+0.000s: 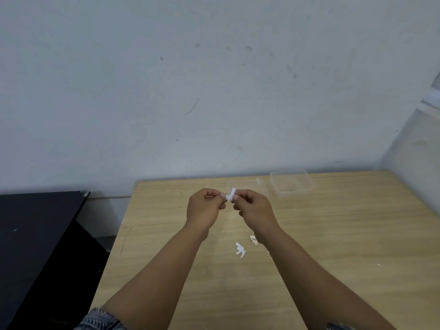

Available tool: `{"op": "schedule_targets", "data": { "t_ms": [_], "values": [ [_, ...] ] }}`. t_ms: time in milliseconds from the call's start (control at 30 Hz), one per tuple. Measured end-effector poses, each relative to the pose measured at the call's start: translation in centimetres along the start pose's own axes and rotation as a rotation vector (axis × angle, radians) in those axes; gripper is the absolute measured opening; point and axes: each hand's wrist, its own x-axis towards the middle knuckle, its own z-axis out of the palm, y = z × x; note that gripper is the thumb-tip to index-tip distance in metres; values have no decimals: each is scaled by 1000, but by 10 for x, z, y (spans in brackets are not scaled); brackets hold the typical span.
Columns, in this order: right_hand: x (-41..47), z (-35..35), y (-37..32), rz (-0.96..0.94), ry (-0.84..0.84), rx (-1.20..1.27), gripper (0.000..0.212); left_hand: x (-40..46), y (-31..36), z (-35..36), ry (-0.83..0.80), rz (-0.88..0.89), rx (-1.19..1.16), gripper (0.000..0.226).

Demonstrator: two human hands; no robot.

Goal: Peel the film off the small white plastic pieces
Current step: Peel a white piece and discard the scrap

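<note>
Your left hand (pixel 204 208) and right hand (pixel 253 210) both pinched one small white plastic piece (pixel 230 194) above the wooden table (pixel 345 246). More white pieces (pixel 240 250) lay at six o'clock; a clear container (pixel 292 184) at two.

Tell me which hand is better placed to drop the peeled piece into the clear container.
Right, probably. The right hand pinches the white plastic piece and is nearer the clear container at the table's far right. The left hand would have to cross over.
</note>
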Motion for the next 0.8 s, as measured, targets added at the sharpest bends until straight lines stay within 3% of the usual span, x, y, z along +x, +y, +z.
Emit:
{"op": "schedule_targets", "data": {
  "t_ms": [167, 333, 500, 800],
  "values": [
    [5, -9, -8, -18, 11, 20, 7, -2, 6, 9, 4, 33, 13, 7],
    [10, -14, -16, -38, 24, 32, 7, 2, 10, 13, 61, 279, 234, 2],
    [10, -17, -23, -81, -18, 20, 14, 6, 15, 17, 37, 493, 314, 12],
    [8, -20, -30, -90, -42, 40, 15, 12, 16, 22, 56, 657, 456, 17]
  ]
}}
